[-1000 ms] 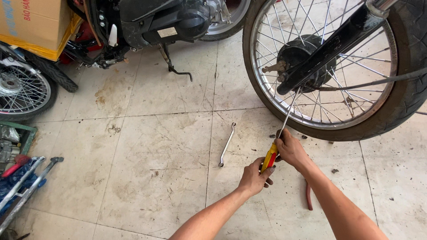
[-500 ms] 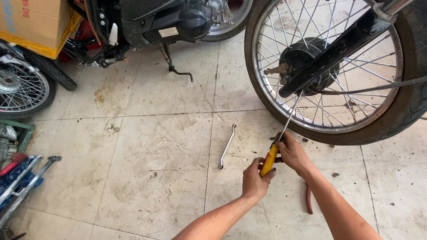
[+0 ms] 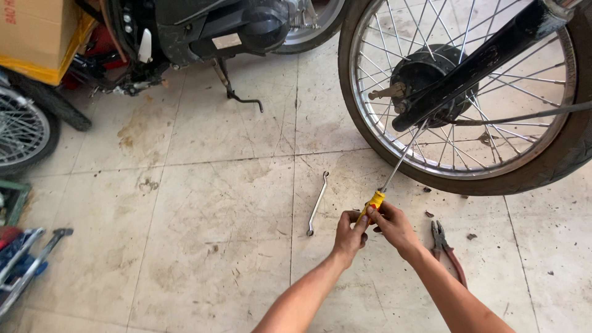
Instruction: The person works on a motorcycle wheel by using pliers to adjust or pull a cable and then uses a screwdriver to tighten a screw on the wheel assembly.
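Both hands hold a long screwdriver (image 3: 394,166) with a yellow handle. My left hand (image 3: 349,235) cups the butt of the handle from below. My right hand (image 3: 391,224) wraps the handle just above it. The thin steel shaft runs up and to the right, and its tip meets the black hub (image 3: 425,83) of a spoked motorcycle wheel (image 3: 376,139), by the lower end of the black fork leg (image 3: 487,58). The wheel stands upright on the tiled floor.
A slim wrench (image 3: 317,203) lies on the tiles left of my hands. Red-handled pliers (image 3: 447,253) lie to the right. A motorcycle body and kickstand (image 3: 231,89) stand behind, another wheel (image 3: 24,132) at left, a cardboard box (image 3: 37,34) top left, tools (image 3: 24,265) bottom left.
My view has shifted slightly and both hands sit a little lower along the screwdriver handle. The screwdriver tip stays at the wheel hub.
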